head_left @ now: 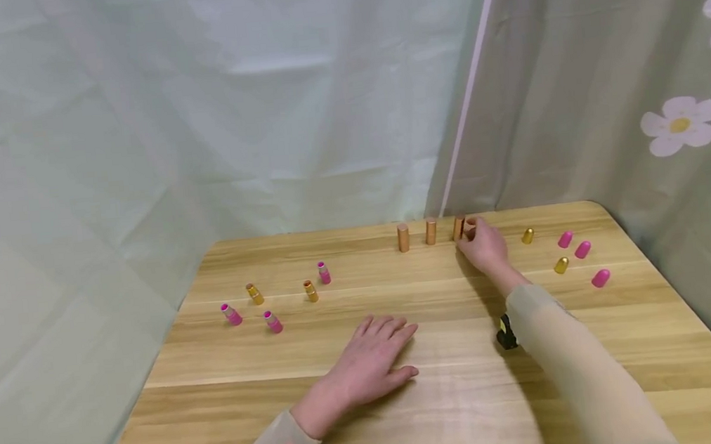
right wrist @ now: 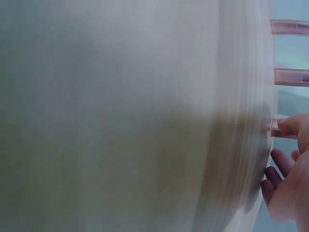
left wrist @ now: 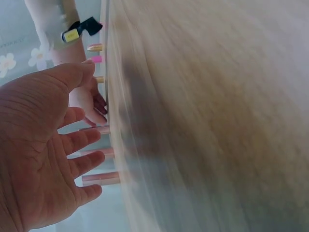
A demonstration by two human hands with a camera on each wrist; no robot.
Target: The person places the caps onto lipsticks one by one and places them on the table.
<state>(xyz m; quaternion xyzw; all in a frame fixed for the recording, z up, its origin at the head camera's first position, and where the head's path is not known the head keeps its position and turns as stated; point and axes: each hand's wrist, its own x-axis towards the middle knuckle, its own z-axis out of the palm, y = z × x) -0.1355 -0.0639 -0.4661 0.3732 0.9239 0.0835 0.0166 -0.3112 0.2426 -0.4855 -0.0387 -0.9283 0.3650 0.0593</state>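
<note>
Copper tube (head_left: pixel 457 228), rightmost of three, stands upright near the far edge of the table (head_left: pixel 467 410); right hand (head_left: pixel 484 246) pinches it. Left hand (head_left: pixel 374 361) spread, holding nothing. Tube probably light, stiff, slick; grasp mid-sides.

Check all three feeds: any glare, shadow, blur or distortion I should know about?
Head: pale sheen on the table, soft shadow beside the right hand; left wrist: left hand fairly clear, table blurred and shadowed; right wrist: table blurred, far edge looks bowed.
</note>
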